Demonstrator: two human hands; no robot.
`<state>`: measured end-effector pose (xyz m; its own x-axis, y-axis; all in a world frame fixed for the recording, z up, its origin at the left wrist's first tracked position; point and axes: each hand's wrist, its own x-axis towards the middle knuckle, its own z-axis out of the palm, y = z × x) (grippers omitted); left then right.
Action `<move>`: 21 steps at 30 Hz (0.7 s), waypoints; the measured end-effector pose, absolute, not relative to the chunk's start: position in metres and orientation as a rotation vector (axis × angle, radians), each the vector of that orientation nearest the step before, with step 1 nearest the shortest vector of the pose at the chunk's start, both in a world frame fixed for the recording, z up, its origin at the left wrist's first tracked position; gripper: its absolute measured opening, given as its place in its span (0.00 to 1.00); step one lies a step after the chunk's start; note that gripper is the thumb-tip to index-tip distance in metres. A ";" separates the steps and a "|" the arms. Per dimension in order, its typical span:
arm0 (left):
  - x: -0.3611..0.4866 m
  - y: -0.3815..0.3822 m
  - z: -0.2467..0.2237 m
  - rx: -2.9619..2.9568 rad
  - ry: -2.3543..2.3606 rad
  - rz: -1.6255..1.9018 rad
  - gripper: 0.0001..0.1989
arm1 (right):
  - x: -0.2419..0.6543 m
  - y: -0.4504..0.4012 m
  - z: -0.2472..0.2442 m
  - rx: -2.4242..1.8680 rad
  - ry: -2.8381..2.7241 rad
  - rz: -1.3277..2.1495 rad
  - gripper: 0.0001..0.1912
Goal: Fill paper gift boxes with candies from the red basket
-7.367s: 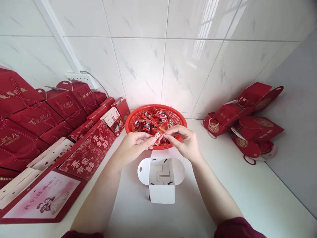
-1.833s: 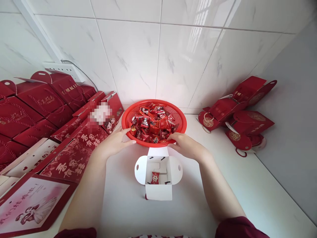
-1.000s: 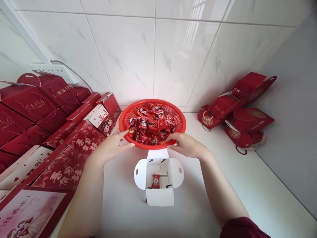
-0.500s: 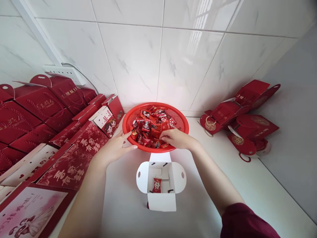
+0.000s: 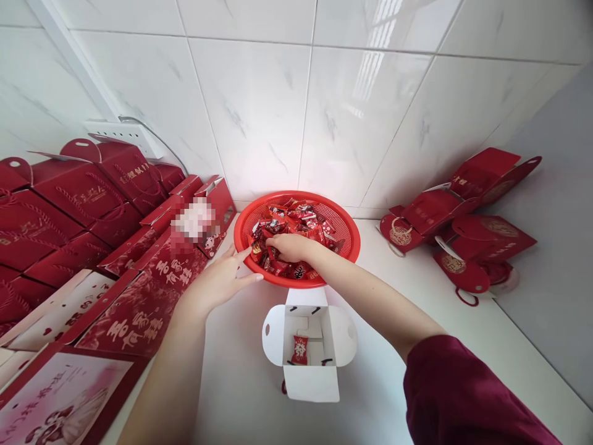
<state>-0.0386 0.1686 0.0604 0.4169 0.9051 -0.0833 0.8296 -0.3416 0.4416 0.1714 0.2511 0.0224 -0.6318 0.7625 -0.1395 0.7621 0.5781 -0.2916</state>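
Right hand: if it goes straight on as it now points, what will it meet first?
Probably the wrapped candies toward the left side of the red basket, just ahead of the right hand; the exact depth is unclear.

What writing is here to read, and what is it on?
"吾家有囍": twice, on red floral packages.
"我们结婚啦!", apparently: on the pink-panelled package.
Too small or blurred: writing on the stacked red boxes, right-hand boxes, heart-dotted package, sweets, and packet in the white box.
Pixelated, unreadable: one package front.
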 end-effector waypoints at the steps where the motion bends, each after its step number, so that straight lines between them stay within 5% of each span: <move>1: -0.038 0.168 0.061 2.269 1.481 0.240 0.35 | 0.177 0.248 0.026 -1.322 -2.766 0.498 0.19; 4: -0.033 0.163 0.066 2.320 1.590 0.262 0.32 | 0.196 0.228 0.038 -1.313 -2.648 0.427 0.11; 10: 0.007 0.144 0.077 2.147 1.416 0.900 0.24 | 0.224 0.150 0.059 -1.225 -2.166 0.546 0.14; 21: 0.047 0.123 0.063 1.728 1.048 1.003 0.10 | 0.238 0.108 0.059 -1.110 -1.819 1.035 0.14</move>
